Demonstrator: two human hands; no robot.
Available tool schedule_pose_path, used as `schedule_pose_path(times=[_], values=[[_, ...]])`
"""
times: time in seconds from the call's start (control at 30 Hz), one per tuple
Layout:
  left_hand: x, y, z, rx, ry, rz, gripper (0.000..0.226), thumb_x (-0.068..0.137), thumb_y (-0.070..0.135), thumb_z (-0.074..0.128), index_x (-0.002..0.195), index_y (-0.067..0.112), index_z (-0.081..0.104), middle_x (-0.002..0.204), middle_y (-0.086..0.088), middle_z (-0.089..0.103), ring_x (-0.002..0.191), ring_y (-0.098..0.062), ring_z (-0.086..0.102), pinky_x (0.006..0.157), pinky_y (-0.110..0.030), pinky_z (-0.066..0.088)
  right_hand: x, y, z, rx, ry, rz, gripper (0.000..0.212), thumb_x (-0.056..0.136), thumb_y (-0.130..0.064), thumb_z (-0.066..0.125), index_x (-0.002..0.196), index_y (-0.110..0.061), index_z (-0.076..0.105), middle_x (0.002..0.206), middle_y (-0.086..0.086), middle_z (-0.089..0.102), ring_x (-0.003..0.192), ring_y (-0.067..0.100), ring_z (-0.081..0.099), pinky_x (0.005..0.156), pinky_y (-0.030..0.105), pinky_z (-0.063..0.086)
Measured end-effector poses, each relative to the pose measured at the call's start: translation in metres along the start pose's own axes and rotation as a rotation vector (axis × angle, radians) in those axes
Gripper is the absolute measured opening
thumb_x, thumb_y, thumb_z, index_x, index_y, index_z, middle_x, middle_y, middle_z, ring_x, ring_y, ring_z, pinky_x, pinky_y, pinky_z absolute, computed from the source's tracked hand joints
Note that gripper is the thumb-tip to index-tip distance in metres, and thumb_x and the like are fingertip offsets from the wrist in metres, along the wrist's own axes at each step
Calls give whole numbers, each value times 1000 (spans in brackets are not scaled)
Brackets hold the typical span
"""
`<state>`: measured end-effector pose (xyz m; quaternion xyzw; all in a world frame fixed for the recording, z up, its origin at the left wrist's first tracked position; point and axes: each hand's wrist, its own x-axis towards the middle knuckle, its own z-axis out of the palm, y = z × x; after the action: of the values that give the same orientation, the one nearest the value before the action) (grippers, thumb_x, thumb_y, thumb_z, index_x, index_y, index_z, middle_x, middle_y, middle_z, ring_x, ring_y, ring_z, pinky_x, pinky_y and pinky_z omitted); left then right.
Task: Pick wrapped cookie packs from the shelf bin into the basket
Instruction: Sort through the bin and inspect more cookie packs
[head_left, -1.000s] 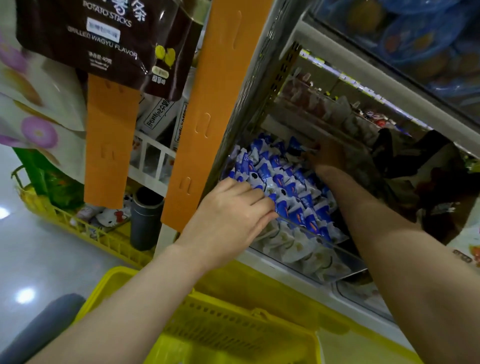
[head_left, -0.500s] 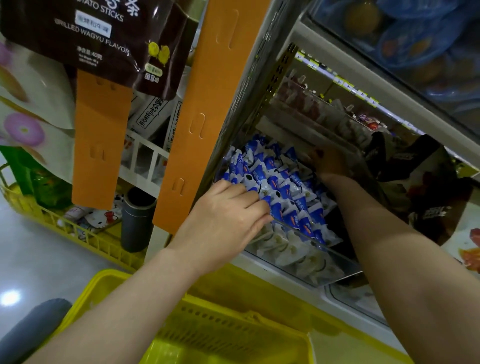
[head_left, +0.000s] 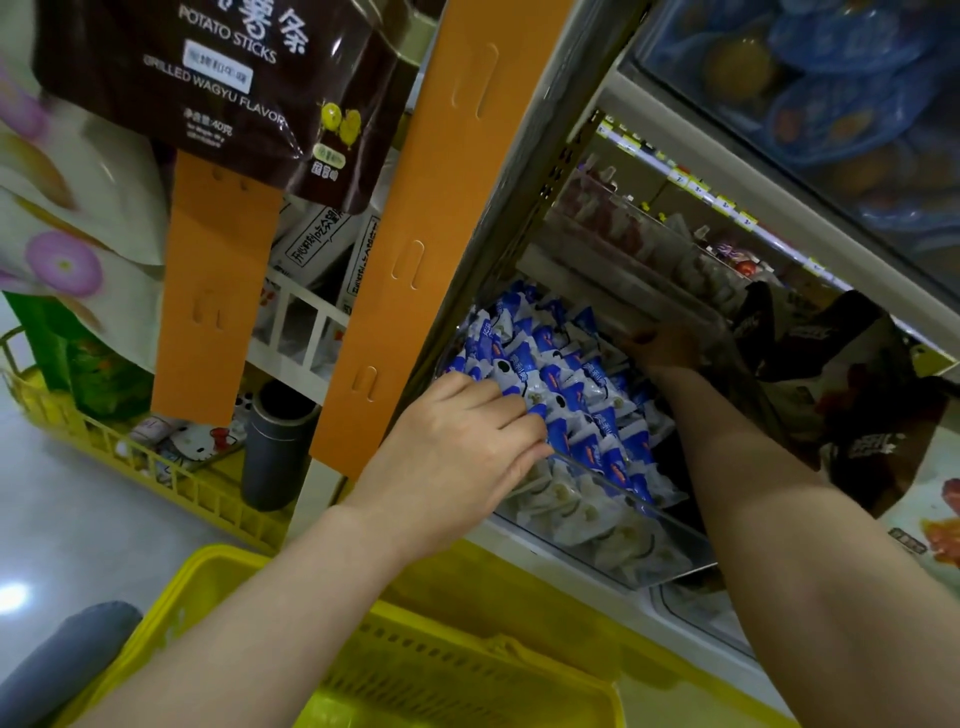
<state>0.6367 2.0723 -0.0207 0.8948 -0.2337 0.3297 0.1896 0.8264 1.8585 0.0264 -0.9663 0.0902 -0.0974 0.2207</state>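
Observation:
A clear shelf bin (head_left: 631, 553) is heaped with blue-and-white wrapped cookie packs (head_left: 574, 387). My left hand (head_left: 457, 449) lies on the near left of the heap, its fingers curled down over a few packs at the bin's front rim. My right hand (head_left: 665, 347) reaches deep to the back of the bin and sits in shadow with its fingers hidden, so its hold is unclear. The yellow basket (head_left: 467, 675) hangs just below the shelf, under both forearms.
An orange hanging strip (head_left: 415, 249) and the shelf upright border the bin on the left. Dark snack bags (head_left: 852, 395) fill the space to the right. A brown potato-stick bag (head_left: 244, 78) hangs above left. A yellow floor rack (head_left: 156, 483) holds a grey cylinder (head_left: 275, 447).
Both hands stay almost where they were in the bin. The left fingers have curled a little further over the packs, and the view has shifted slightly.

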Motion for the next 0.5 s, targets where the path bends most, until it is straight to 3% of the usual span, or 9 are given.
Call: schedule_pose_path(times=[0.1, 0.2, 0.3, 0.37, 0.5], values=[[0, 1, -1, -17, -24, -10, 29, 93, 31, 41, 85, 20, 67, 79, 6, 66, 75, -16, 59, 74, -28, 35, -5, -9, -3, 140, 127, -9, 23, 93, -20, 52, 101, -2, 64, 109, 18, 64, 93, 26, 58, 84, 33, 45], [0, 2, -5, -16, -74, -15, 30, 93, 32, 40, 86, 19, 67, 79, 5, 66, 75, -18, 59, 74, -28, 32, -20, -29, -9, 181, 267, -106, 23, 94, -21, 51, 103, -4, 63, 104, 13, 64, 84, 17, 52, 77, 28, 40], [0, 7, -9, -37, -125, -59, 36, 94, 33, 35, 90, 20, 67, 82, 5, 67, 79, -18, 59, 78, -29, 32, -49, -39, -16, 288, 242, -263, 17, 95, -20, 49, 103, -10, 60, 94, 5, 63, 74, 4, 59, 68, 14, 43], [-1, 16, -11, -69, -126, -118, 38, 95, 34, 32, 97, 20, 68, 90, 4, 68, 87, -18, 59, 86, -30, 33, -76, -39, -19, 280, 239, -391, 16, 94, -19, 50, 103, -12, 61, 87, -8, 59, 64, -9, 55, 58, 2, 40], [-9, 35, -15, -222, -77, -233, 31, 99, 25, 38, 118, 13, 59, 114, -3, 61, 110, -19, 48, 101, -27, 24, -130, -39, -31, 383, 288, -574, 10, 91, -19, 56, 96, -17, 65, 83, -16, 59, 73, -15, 55, 66, 0, 40]])
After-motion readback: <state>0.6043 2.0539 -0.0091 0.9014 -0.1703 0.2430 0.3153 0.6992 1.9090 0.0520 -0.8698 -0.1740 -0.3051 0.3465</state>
